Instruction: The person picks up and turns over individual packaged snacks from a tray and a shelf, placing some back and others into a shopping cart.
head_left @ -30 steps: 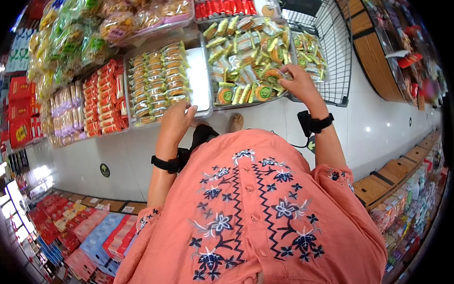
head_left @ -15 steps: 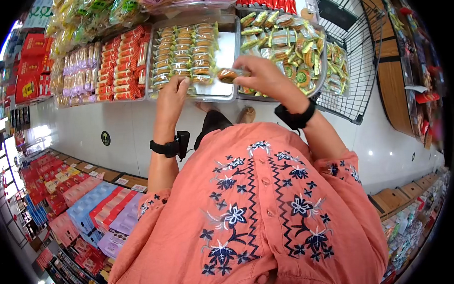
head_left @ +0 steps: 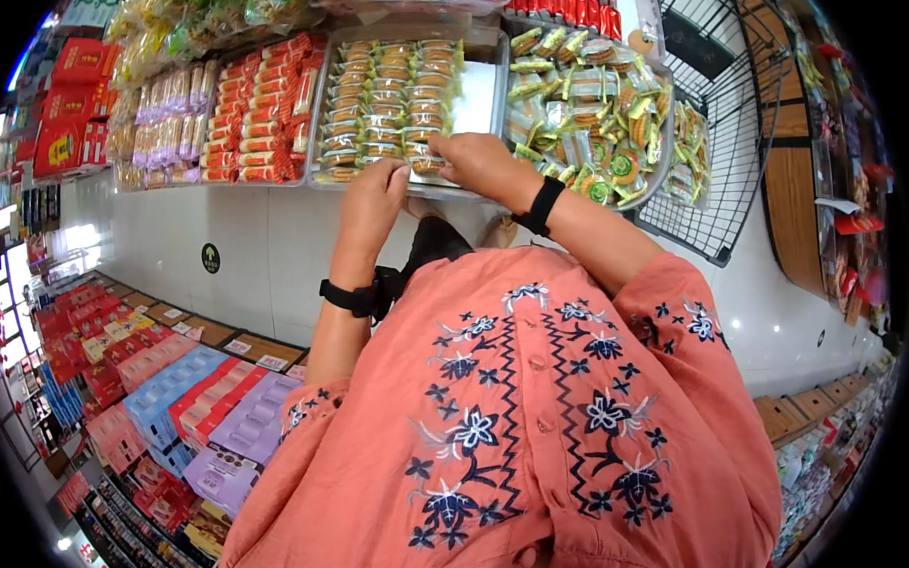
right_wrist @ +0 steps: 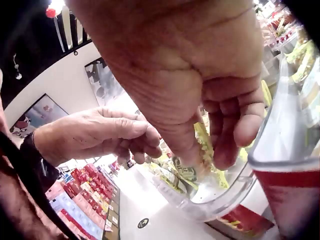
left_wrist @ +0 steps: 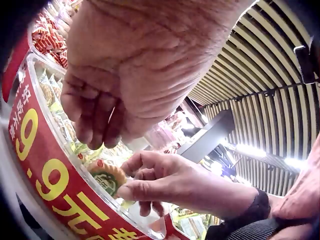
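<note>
My right hand (head_left: pixel 485 168) pinches a round wrapped cookie (left_wrist: pixel 107 177) between thumb and fingers at the front of a clear bin (head_left: pixel 476 98). The cookie wears a green label and sits at the inner side of the bin's front wall. In this bin, wrapped cookies (head_left: pixel 383 96) stand on edge in rows, beside a bare white base on the right. My left hand (head_left: pixel 377 202) hovers at the bin's front edge, left of the right hand. Its fingers (left_wrist: pixel 95 120) are loosely bent, with nothing seen in them.
A bin of jumbled wrapped cookies (head_left: pixel 579 119) adjoins on the right, with a wire shopping cart (head_left: pixel 720 145) beyond. Red-wrapped snacks (head_left: pixel 258 111) fill the bin on the left. A red price strip (left_wrist: pixel 55 185) runs along the bin's front.
My right hand has moved left from the jumbled bin to the front of the row bin, carrying a wrapped cookie. The left hand has stayed near the row bin's front edge.
</note>
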`<control>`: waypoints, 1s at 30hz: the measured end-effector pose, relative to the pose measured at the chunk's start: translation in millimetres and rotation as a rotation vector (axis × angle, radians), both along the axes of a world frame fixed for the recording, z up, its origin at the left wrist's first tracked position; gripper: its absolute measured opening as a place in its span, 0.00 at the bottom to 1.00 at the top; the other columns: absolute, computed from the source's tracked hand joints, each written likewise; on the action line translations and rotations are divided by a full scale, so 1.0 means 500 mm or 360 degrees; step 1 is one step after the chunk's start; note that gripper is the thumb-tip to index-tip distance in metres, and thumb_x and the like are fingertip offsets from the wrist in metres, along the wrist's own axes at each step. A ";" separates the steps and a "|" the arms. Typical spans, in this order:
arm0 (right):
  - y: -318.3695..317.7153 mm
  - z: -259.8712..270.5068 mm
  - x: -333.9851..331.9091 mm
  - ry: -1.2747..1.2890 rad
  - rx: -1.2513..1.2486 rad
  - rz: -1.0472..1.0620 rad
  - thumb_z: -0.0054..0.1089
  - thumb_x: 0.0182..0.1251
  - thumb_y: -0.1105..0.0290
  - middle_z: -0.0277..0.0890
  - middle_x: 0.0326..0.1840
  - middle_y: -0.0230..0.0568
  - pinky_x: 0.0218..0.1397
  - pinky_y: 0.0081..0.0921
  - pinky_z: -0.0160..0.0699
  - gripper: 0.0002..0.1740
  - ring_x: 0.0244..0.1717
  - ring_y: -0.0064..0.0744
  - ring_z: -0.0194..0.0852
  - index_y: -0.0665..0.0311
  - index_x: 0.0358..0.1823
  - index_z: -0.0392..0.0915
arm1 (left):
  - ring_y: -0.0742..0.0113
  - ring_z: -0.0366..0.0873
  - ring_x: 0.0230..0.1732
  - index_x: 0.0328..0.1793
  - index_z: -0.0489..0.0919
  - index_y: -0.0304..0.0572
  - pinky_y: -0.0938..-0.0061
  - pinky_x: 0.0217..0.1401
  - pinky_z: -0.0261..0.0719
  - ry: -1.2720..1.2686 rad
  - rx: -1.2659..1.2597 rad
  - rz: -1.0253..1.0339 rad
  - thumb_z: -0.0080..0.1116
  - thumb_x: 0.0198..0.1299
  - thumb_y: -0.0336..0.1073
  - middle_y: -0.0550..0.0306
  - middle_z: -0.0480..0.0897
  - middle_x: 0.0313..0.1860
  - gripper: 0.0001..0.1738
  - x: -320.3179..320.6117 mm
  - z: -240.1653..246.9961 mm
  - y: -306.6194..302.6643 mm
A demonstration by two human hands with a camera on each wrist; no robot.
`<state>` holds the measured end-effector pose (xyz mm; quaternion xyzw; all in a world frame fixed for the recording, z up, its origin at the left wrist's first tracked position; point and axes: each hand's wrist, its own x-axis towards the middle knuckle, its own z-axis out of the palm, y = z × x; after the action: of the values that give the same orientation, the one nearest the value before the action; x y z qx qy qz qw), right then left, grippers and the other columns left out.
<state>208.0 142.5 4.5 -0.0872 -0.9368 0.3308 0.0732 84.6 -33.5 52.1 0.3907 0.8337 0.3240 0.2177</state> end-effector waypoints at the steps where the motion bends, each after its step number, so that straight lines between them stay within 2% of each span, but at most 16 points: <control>1: -0.004 -0.006 -0.003 -0.0012 0.0022 0.0009 0.67 0.62 0.67 0.83 0.36 0.50 0.42 0.50 0.79 0.16 0.41 0.57 0.82 0.60 0.49 0.74 | 0.51 0.83 0.39 0.50 0.84 0.36 0.63 0.44 0.78 0.0100 0.0018 -0.0063 0.59 0.71 0.41 0.44 0.86 0.38 0.14 0.000 -0.006 0.000; 3: -0.013 -0.015 -0.006 0.0028 0.0062 -0.0006 0.66 0.62 0.68 0.82 0.33 0.50 0.39 0.50 0.79 0.15 0.38 0.57 0.82 0.61 0.47 0.73 | 0.46 0.82 0.42 0.48 0.85 0.36 0.59 0.47 0.78 0.0298 0.0054 -0.0192 0.60 0.69 0.40 0.43 0.86 0.38 0.14 0.000 -0.015 0.002; 6: -0.023 -0.024 -0.014 0.0118 0.0127 -0.0034 0.66 0.62 0.69 0.82 0.30 0.50 0.35 0.50 0.78 0.14 0.34 0.58 0.82 0.64 0.44 0.71 | 0.42 0.81 0.44 0.44 0.86 0.37 0.53 0.50 0.77 0.0457 0.0063 -0.0202 0.61 0.68 0.39 0.43 0.86 0.38 0.12 0.011 -0.018 0.005; 10: -0.029 -0.024 -0.025 0.0197 0.0272 -0.0042 0.61 0.59 0.74 0.82 0.28 0.52 0.32 0.43 0.83 0.07 0.31 0.54 0.85 0.66 0.37 0.74 | 0.42 0.80 0.43 0.42 0.86 0.39 0.52 0.50 0.76 0.0563 -0.0082 -0.0346 0.61 0.66 0.38 0.46 0.86 0.36 0.10 0.021 -0.001 0.016; 22: -0.048 -0.030 -0.042 0.0122 0.0547 -0.0113 0.65 0.54 0.73 0.83 0.25 0.47 0.27 0.36 0.84 0.09 0.27 0.44 0.87 0.65 0.35 0.76 | 0.45 0.79 0.45 0.46 0.88 0.43 0.51 0.49 0.76 0.0848 -0.0260 -0.0344 0.62 0.64 0.41 0.48 0.87 0.37 0.12 0.032 -0.055 0.013; 27: -0.031 -0.022 -0.030 0.0203 0.0359 -0.0052 0.64 0.57 0.70 0.82 0.26 0.50 0.31 0.41 0.83 0.09 0.29 0.50 0.86 0.66 0.36 0.77 | 0.47 0.78 0.48 0.47 0.88 0.47 0.51 0.47 0.75 0.0872 -0.0371 -0.0326 0.61 0.66 0.43 0.50 0.87 0.37 0.13 0.031 -0.071 0.020; 30: -0.010 0.012 -0.007 0.0138 0.0161 -0.0147 0.63 0.63 0.65 0.82 0.29 0.52 0.35 0.45 0.81 0.11 0.34 0.56 0.84 0.65 0.38 0.77 | 0.48 0.79 0.47 0.43 0.88 0.47 0.52 0.50 0.73 0.0893 -0.0346 -0.0356 0.60 0.65 0.44 0.50 0.88 0.36 0.12 0.031 -0.073 0.018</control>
<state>204.4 137.3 10.5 -0.1121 -0.9432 0.2828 0.1333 100.0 -24.3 15.7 0.5284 0.8428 0.0867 0.0542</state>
